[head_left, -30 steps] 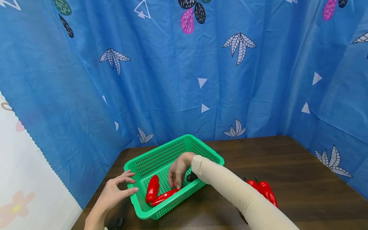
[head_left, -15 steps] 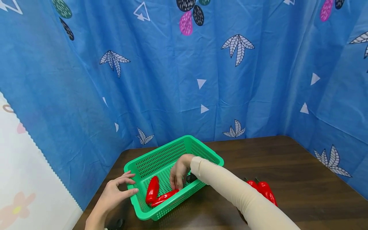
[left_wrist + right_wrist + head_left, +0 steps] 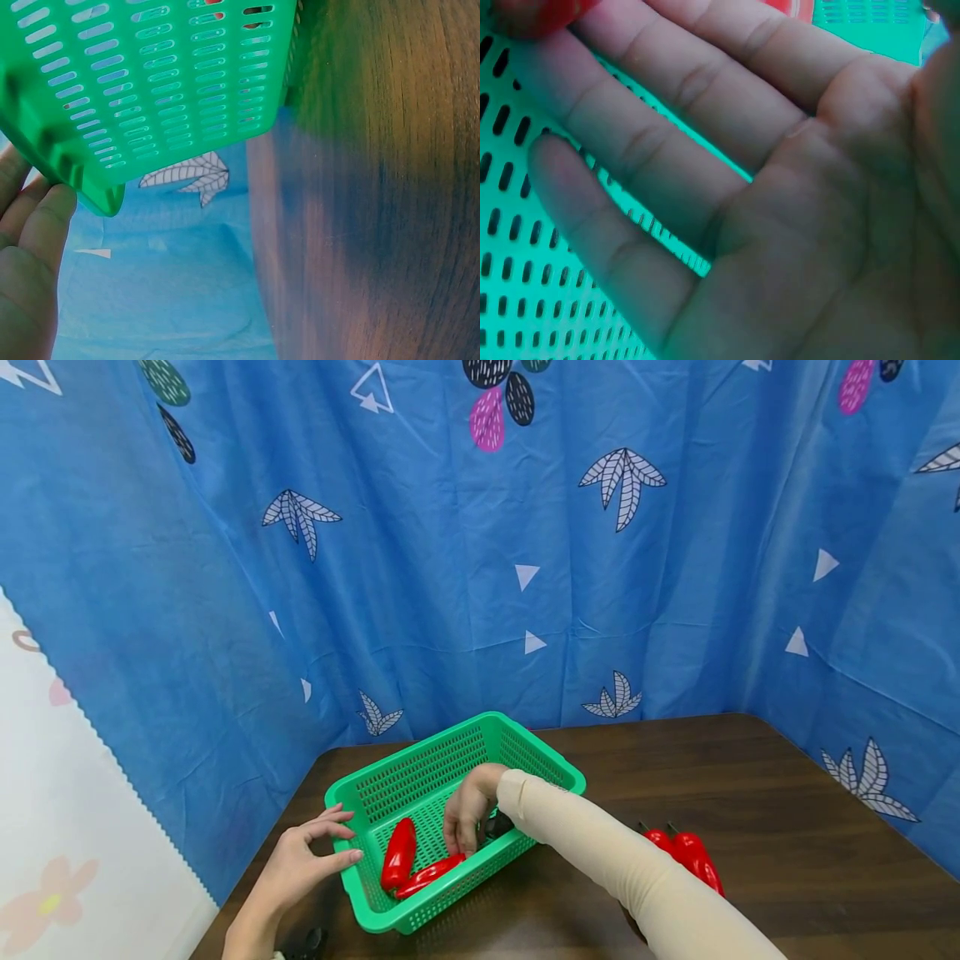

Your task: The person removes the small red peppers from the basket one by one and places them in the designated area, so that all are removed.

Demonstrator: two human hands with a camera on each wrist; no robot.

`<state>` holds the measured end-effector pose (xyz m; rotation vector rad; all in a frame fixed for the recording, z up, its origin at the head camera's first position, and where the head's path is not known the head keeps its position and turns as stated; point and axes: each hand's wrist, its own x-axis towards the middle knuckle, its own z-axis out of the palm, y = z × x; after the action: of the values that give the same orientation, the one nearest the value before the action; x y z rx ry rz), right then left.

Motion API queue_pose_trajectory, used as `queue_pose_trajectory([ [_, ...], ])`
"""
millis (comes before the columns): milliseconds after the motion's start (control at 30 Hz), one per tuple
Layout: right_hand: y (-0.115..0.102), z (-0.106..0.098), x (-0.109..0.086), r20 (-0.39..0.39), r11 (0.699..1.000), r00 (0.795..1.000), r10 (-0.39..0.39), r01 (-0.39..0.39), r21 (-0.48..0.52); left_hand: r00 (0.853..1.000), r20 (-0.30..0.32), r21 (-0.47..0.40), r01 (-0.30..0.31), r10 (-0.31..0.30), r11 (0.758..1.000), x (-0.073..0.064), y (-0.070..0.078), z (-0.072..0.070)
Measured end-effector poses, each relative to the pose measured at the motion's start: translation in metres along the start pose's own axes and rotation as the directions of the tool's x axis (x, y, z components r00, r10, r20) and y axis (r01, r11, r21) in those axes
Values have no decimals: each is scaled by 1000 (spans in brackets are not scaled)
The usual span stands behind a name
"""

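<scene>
**Right hand (image 3: 469, 803) down inside the green perforated plastic basket (image 3: 375, 917), left hand (image 3: 295, 862) at its end rim**

The right fingers reach the far end of a slim, glossy red pepper (image 3: 431, 874), which lies on the basket floor along the near wall; in the right wrist view they stretch nearly straight against red skin, yet the thumb's contact is hidden, so I cannot tell whether they pinch the pepper or only touch it; the left fingers are loose and uncurled, touching the rim without clenching. A plumper red pepper (image 3: 400, 853) lies between the two sets of fingers; two more red peppers (image 3: 694, 857) show well to the right of the right fingers, past the cream sleeve (image 3: 600, 856), over the dark wooden table (image 3: 787, 827).

Smooth skin under fingertips alone could let the slim pepper slip and roll into its plumper neighbour; the sleeve, crossing above the near rim, might snag and drag the basket, and so light a left-hand touch may not steady it.
</scene>
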<state>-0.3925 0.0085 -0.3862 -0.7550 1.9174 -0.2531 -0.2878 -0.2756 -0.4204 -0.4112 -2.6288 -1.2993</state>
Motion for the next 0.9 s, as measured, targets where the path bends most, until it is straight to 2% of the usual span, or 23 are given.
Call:
queue_pose_trajectory([
  [333,1,-5,2,40,998,999,-28,30,-49,1000,-6,6,-10,10,1000,2,-1,-2],
  [900,-3,-5,1,57,1000,998,-4,4,-4,1000,-2,-7,-22,22,1000,2,-1,-3],
])
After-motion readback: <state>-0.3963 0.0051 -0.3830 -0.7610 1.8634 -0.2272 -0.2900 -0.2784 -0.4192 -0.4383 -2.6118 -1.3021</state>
